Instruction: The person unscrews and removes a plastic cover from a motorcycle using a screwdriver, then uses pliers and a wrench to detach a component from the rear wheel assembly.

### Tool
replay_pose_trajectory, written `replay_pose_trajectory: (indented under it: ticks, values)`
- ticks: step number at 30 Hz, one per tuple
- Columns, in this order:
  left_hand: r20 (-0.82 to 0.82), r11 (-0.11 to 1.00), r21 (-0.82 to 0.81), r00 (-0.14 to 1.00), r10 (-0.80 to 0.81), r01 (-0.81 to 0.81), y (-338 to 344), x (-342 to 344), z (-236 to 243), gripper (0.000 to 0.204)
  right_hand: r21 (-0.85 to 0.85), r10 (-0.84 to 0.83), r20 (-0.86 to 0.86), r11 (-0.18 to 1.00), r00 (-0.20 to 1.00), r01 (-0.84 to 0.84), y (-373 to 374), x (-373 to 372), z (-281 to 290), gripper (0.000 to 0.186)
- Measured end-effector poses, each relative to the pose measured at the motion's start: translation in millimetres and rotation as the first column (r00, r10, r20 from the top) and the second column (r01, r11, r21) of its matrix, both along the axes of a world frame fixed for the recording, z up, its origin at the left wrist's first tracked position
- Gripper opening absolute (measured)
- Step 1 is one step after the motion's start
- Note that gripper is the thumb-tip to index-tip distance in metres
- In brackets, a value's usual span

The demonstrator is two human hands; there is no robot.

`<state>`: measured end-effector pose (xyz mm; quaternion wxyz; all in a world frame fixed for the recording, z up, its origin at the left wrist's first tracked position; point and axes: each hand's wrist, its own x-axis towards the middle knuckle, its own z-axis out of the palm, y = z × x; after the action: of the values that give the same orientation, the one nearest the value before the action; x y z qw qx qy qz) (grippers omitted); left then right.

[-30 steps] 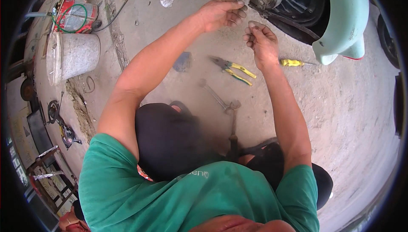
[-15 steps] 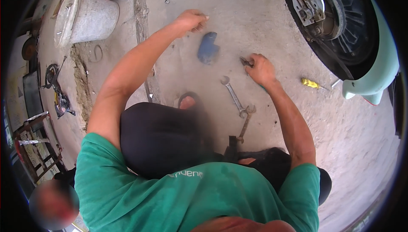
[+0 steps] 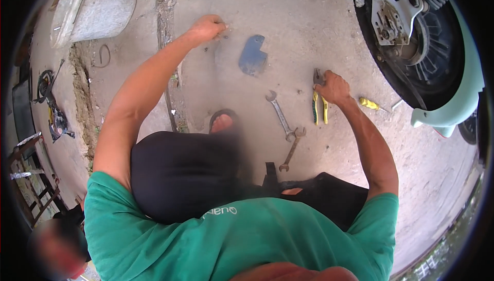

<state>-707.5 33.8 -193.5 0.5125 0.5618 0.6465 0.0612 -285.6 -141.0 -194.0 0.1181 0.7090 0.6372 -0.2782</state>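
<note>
In my right hand point(image 3: 335, 88) is a pair of pliers point(image 3: 316, 107), gripped near the joint, its yellow-and-green handles pointing back toward me. My left hand point(image 3: 207, 27) is closed low over the concrete at the far left; whatever its fingertips may pinch is too small to make out. Between the hands lies a flat blue plate point(image 3: 251, 57) with a notch in its right side. Nearer to me an open-end wrench point(image 3: 280, 116) rests on the floor, its lower end by a second, rustier wrench point(image 3: 293, 151). A yellow-handled screwdriver point(image 3: 370, 103) lies right of my right hand.
At the far right a wheel point(image 3: 429, 49) stands beside a pale green body panel point(image 3: 455, 107). A whitish bucket point(image 3: 105, 14) lies tipped at the far left. Cables point(image 3: 46, 86) are on the left floor. Another person point(image 3: 56, 242) is at the lower left.
My left hand has moved left, away from the blue plate. My right hand has shifted right with the pliers, whose handles have swung into view.
</note>
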Motion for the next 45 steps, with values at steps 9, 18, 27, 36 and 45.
replay_pose_trajectory:
  ticks: [9, 18, 27, 36, 45]
  values:
    - [-0.083, 0.988, 0.063, 0.987, -0.138, 0.143, 2, 6, 3, 0.030, 0.045, 0.135, -0.100, 0.990, 0.986, -0.131, -13, -7, 20, 0.036]
    - [-0.129, 0.965, 0.106, 0.966, -0.225, 0.239, -7, 37, 10, 0.029, 0.160, 0.260, -0.240, 0.961, 0.935, -0.226, -46, -43, -6, 0.020]
    - [0.021, 0.983, 0.047, 0.984, -0.179, 0.178, -10, 65, 44, 0.022, 0.127, -0.092, -0.591, 0.971, 0.802, 0.205, -10, -45, 13, 0.022]
    - [-0.036, 0.763, 0.141, 0.774, -0.632, 0.630, -24, 210, 149, 0.024, -0.451, -0.126, -0.882, 0.507, -0.454, 0.734, -3, 53, 43, 0.013]
    - [-0.090, 0.663, 0.164, 0.680, -0.727, 0.731, -64, 264, 115, 0.032, -0.603, -0.063, -0.775, 0.369, -0.629, 0.707, -7, 46, 80, 0.024]
